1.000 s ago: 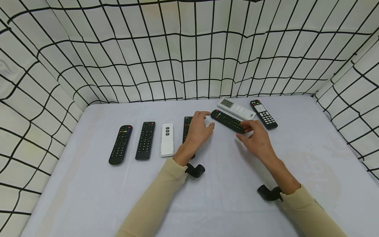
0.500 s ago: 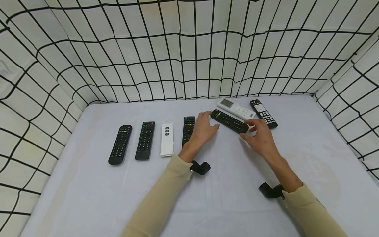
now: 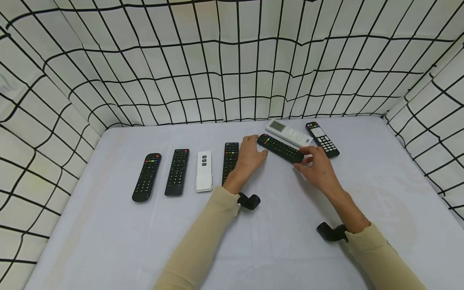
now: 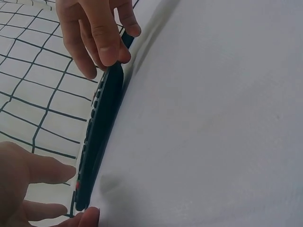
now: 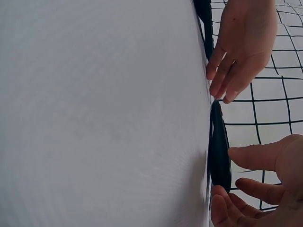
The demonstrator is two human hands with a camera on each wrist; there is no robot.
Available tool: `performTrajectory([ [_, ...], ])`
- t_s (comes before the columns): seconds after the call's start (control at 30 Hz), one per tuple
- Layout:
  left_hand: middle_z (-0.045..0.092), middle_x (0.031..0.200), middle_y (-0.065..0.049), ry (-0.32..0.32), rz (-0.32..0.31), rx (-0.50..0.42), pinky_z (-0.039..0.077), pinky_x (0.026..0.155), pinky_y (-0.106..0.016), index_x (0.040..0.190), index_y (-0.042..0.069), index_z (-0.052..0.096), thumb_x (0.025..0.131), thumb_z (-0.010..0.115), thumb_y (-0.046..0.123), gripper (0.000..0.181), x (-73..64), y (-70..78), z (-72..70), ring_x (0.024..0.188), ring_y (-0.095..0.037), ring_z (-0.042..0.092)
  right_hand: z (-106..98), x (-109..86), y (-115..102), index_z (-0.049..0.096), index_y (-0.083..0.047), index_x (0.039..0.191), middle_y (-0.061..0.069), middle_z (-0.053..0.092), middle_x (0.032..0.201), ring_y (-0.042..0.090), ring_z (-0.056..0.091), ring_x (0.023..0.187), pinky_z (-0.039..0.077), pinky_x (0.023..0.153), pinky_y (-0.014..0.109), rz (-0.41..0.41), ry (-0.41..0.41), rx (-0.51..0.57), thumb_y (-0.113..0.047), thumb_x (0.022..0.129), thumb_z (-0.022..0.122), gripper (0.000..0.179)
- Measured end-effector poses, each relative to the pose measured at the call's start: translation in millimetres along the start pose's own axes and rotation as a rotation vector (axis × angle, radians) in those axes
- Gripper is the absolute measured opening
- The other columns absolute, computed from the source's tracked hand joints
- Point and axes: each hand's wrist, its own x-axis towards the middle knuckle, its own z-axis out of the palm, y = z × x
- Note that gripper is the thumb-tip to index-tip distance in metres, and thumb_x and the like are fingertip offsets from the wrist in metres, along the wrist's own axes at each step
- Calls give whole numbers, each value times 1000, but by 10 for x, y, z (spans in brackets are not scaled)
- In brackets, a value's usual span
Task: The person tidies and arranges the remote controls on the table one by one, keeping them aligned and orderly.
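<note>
A black remote control lies slanted on the white-covered table, its coloured buttons toward the left. My right hand holds its near right end, thumb on the front side and fingers on the far side. Close by its upper left end is my left hand, fingers loosely extended; whether they touch it is hard to tell. The left wrist view shows the remote edge-on between both hands. A white remote with a screen lies just behind it. Another black remote is partly hidden by my left hand.
To the left lie a white remote, a black remote and a rounded black remote. A black remote with white buttons sits at the back right. Black netting over white walls bounds the table.
Both hands have shifted slightly right, uncovering more of the left-hand black remote and the slanted remote's right end. In the last half second they have barely moved.
</note>
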Motion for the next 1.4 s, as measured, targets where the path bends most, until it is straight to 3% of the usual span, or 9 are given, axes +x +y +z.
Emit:
performTrajectory([
  [0.37, 43, 160, -24, -7, 6, 20, 40, 123, -46, 156, -1, 42, 101, 65, 17, 63, 16, 17, 16, 150, -37, 44, 8, 28, 22, 48, 3, 148, 26, 51, 148, 39, 64, 117, 53, 89, 44, 20, -26, -11, -5, 95, 72, 58],
  [0.6, 45, 160, -22, -34, 18, -4, 47, 117, -45, 156, -1, 42, 100, 64, 16, 62, 10, 31, 13, 142, -35, 53, 33, 59, 13, 48, 3, 149, 26, 53, 149, 37, 63, 116, 53, 92, 44, 29, -32, -33, -4, 95, 72, 59],
  [0.87, 45, 160, -21, -34, 36, 15, 46, 118, -45, 155, 1, 45, 100, 65, 17, 61, 12, 19, 26, 144, -36, 50, 33, 68, 28, 47, 5, 148, 28, 53, 147, 38, 63, 115, 53, 91, 45, 12, -29, -43, -1, 94, 72, 60],
  [1.4, 58, 143, -18, -8, 46, -55, 53, 100, -43, 153, 5, 49, 100, 65, 15, 56, -18, -4, 29, 121, -30, 60, -3, 47, 59, 45, 7, 149, 30, 55, 141, 41, 64, 114, 52, 95, 49, 0, -41, -30, 0, 92, 74, 64],
])
